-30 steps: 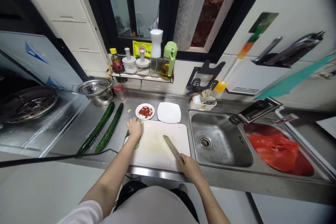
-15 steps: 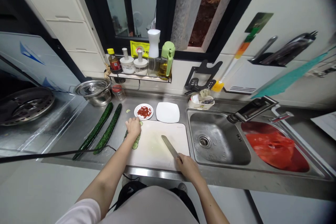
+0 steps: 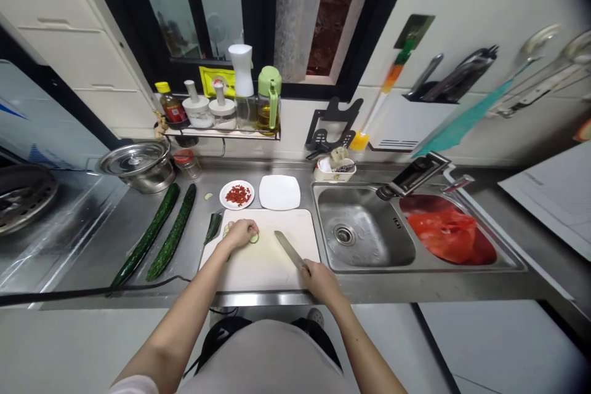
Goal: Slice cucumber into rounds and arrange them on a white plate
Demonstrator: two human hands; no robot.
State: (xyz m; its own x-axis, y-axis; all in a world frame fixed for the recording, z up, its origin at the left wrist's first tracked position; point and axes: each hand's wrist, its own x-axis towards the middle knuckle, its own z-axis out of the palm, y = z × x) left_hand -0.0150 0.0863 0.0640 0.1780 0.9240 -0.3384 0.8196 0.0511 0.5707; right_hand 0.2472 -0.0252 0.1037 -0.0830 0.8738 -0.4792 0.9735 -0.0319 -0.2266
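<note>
A white cutting board [image 3: 272,258] lies on the steel counter in front of me. My left hand [image 3: 240,234] rests on the board's upper left part, fingers curled over cucumber slices [image 3: 253,238]. A short dark cucumber end piece [image 3: 213,226] lies just left of the board. My right hand [image 3: 321,280] grips the handle of a knife [image 3: 289,249], whose blade lies across the board and points up-left toward my left hand.
Two whole cucumbers [image 3: 159,231] lie left of the board. Behind it stand a small plate of red bits [image 3: 237,194] and a white plate [image 3: 279,191]. A sink [image 3: 364,234] with a red bag [image 3: 443,234] is to the right; a lidded pot [image 3: 136,163] sits at the left.
My left hand has moved right along the board with cucumber slices, leaving the dark end piece beside the board. The camera view has shifted to the right. The knife stays in my right hand.
</note>
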